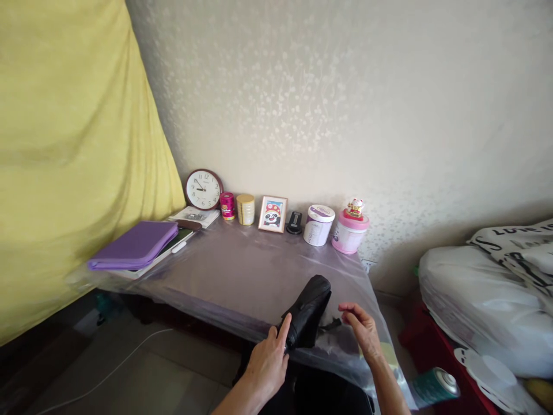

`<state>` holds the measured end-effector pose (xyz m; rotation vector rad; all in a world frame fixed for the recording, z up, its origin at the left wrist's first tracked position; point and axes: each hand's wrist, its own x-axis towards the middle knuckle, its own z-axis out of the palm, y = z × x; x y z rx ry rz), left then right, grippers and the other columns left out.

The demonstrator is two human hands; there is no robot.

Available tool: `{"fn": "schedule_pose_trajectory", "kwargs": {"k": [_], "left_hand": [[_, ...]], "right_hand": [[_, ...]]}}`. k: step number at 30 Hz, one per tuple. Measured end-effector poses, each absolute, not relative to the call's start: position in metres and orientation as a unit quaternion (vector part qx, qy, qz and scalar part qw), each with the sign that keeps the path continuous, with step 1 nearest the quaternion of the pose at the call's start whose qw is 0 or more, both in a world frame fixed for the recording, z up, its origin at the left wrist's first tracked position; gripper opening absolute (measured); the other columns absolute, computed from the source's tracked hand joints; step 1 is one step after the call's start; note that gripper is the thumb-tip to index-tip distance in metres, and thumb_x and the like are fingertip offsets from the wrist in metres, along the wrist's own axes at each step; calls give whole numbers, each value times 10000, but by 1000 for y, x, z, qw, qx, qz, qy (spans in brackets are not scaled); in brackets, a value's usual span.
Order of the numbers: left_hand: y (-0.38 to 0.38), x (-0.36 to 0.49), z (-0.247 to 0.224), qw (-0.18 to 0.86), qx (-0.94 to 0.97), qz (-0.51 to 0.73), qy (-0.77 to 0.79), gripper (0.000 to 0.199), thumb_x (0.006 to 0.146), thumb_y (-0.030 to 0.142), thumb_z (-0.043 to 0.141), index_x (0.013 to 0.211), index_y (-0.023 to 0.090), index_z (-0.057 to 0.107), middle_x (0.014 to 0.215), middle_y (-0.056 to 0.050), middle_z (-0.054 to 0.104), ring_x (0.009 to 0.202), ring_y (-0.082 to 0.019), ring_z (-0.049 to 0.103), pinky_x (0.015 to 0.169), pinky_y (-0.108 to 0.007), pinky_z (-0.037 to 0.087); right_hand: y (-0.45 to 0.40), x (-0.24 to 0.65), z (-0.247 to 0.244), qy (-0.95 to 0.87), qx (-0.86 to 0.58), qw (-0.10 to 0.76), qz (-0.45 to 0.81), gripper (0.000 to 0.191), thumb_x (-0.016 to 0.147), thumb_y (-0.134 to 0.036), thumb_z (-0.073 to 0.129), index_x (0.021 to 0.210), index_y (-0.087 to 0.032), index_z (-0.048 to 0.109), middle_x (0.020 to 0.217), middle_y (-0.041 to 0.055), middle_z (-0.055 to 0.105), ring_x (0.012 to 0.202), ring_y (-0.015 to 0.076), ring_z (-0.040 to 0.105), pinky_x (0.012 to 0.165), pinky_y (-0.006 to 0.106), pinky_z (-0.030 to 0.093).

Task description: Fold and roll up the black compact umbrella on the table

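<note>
A black, pouch-like item [307, 311] lies tilted at the front edge of the plastic-covered table [233, 271]. My left hand [270, 360] grips its lower left end, with the index finger stretched along it. Just right of the item, my right hand [363, 329] hovers over the table with thumb and fingertips near each other; whether anything small is between them cannot be made out. A small dark strap-like piece [332, 324] lies between the black item and my right hand.
Along the wall stand a clock [204, 189], cans, a framed panda picture [272, 214] and two tubs. A purple folder [136, 245] lies at the left. A green spray can [436, 386] and a white bag [479, 305] are at the right.
</note>
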<state>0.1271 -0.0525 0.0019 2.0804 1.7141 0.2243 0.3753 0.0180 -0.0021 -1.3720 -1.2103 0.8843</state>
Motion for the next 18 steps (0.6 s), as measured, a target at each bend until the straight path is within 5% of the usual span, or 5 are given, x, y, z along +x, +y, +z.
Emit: {"fn": "schedule_pose_trajectory", "kwargs": {"k": [15, 18], "left_hand": [[-42, 116, 1, 319, 713, 184, 597, 701, 719, 208, 475, 1348, 242, 167, 1125, -45, 557, 1002, -157, 532, 841, -219, 380], [-41, 114, 6, 398, 668, 218, 590, 673, 720, 217, 466, 1332, 270, 189, 979, -35, 604, 805, -144, 593, 723, -241, 434]], "right_hand": [[18, 392, -24, -473, -592, 547, 357, 272, 615, -397, 596, 759, -173, 648, 712, 28, 634, 584, 148, 536, 553, 252, 447], [18, 392, -26, -479, -594, 540, 354, 266, 627, -395, 584, 763, -177, 653, 720, 21, 636, 587, 143, 538, 563, 248, 444]]}}
